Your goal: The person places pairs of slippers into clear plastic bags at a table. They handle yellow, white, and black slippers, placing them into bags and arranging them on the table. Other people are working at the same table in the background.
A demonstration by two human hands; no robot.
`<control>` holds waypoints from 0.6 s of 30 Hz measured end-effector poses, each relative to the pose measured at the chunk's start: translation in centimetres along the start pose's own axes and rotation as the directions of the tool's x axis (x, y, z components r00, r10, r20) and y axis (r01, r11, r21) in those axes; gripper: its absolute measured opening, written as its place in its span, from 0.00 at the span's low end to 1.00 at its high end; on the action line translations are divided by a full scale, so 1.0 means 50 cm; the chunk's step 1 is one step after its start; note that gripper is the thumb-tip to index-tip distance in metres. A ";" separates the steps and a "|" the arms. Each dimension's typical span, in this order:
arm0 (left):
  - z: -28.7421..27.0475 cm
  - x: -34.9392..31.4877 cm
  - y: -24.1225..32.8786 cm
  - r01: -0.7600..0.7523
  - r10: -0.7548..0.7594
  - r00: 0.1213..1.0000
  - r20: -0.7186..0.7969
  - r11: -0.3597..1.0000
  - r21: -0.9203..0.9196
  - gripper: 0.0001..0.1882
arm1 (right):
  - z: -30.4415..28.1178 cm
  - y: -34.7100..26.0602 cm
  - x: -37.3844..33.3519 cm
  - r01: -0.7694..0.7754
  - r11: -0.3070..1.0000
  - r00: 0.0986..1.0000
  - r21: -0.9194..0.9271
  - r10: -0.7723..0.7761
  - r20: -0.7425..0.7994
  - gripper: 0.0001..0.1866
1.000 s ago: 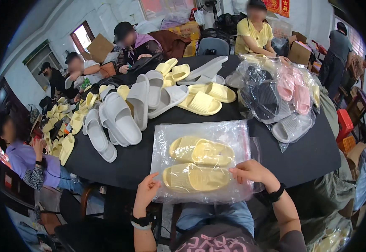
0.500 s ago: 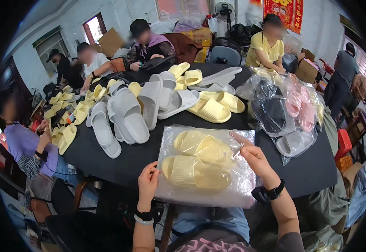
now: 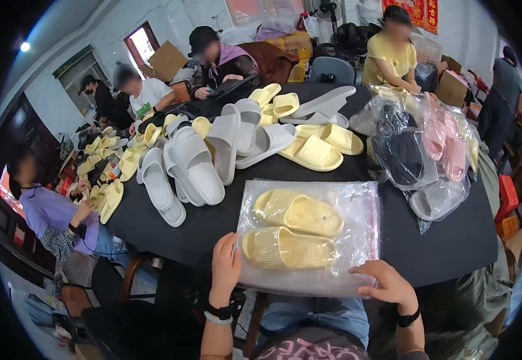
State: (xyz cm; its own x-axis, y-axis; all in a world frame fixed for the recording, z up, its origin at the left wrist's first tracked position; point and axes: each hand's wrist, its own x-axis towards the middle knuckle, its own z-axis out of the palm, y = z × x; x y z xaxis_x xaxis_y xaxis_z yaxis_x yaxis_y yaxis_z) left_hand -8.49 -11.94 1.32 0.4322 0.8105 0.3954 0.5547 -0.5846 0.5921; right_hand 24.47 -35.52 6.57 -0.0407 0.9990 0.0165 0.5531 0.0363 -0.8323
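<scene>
A clear plastic bag (image 3: 357,210) lies on a stack of similar bags at the front of the black table. Inside it are two pale yellow slippers, an upper one (image 3: 300,212) and a lower one (image 3: 291,248), side by side with their toes to the left. My left hand (image 3: 225,267) pinches the bag's left edge, with thumb and fingers drawn together. Over the lower right corner, my right hand (image 3: 388,282) rests with fingers extended and apart, holding nothing. Part of each palm is hidden from view.
Loose grey slippers (image 3: 192,165) and yellow slippers (image 3: 312,153) crowd the dark table (image 3: 435,252) beyond the bag. Bagged pink, black and grey slippers (image 3: 435,138) are heaped at the right. Several people work around the table, one in purple (image 3: 63,213) at the left.
My right hand has let go of the bag's right side and moved down to its lower right corner. The bag lies flatter, and the whole view has shifted slightly.
</scene>
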 end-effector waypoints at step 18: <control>0.132 -0.004 -0.061 0.079 -0.056 0.981 0.188 0.990 -0.118 0.27 | 0.029 0.102 -0.056 0.156 0.981 0.986 -0.117 -0.148 0.072 0.20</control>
State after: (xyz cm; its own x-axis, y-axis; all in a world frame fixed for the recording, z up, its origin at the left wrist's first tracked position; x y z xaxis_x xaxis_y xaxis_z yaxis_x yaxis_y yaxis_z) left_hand -5.57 -10.57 -5.19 0.5265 0.8205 0.2227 0.4996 -0.5105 0.6998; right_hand 26.20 -38.17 1.49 -0.1817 0.9783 0.0997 0.6332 0.1939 -0.7493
